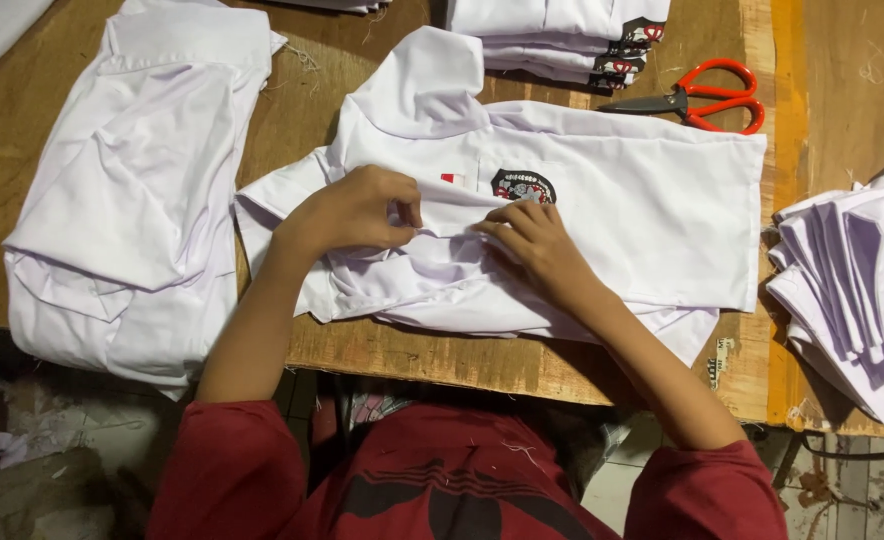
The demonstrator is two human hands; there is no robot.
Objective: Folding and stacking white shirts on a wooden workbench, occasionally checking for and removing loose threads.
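I kept the white shirt (602,200) flat on the wooden desk (292,110), my left hand (357,210) in a closed pinching grip on its front fabric and my right hand (532,240) pinching beside it, so the cloth stayed taut between them.

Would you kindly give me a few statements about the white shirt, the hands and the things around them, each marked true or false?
1. Both hands pinch the white shirt at its front opening. True: left hand, right hand.
2. The scissors have blue handles. False: the handles are red.
3. The shirt bears a dark badge on its chest. True.
4. The scissors lie in the right hand. False: they lie on the wooden table, above the shirt.
5. More white garments lie left of the shirt. True.
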